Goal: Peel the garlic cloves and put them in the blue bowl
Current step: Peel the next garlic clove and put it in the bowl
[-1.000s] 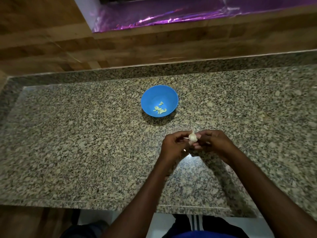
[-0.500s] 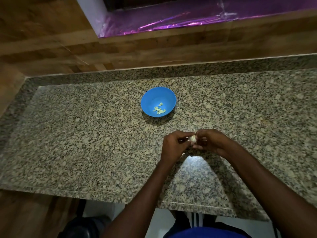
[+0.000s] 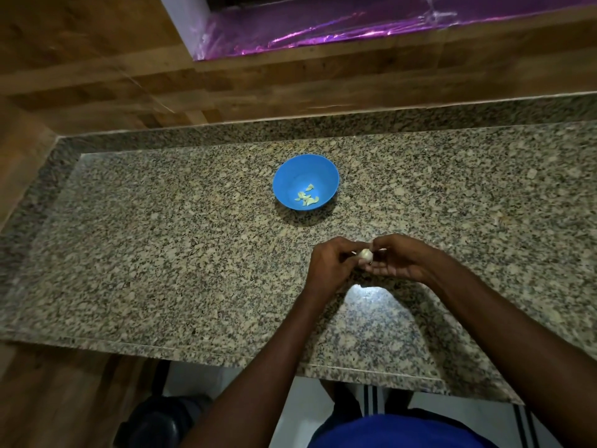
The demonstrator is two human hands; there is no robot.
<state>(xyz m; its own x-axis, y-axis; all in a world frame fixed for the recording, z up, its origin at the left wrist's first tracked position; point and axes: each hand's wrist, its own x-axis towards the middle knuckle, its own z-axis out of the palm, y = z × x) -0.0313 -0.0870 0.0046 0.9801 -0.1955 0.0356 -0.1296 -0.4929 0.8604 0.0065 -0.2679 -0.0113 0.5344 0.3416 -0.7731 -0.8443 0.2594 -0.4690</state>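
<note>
Granite counter (image 3: 161,253), dim light | grip: left hand (image 3: 329,268) and right hand (image 3: 397,263) pinch one garlic piece (image 3: 365,255) between fingertips, above counter | progress: several peeled cloves (image 3: 307,199) in blue bowl (image 3: 303,176); this one unfinished, I judge | unclear: skin remaining, fingertip detail; no other unpeeled garlic visible.

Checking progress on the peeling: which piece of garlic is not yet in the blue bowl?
The garlic clove held between the left hand and right hand; the other cloves lie inside the blue bowl.
</note>
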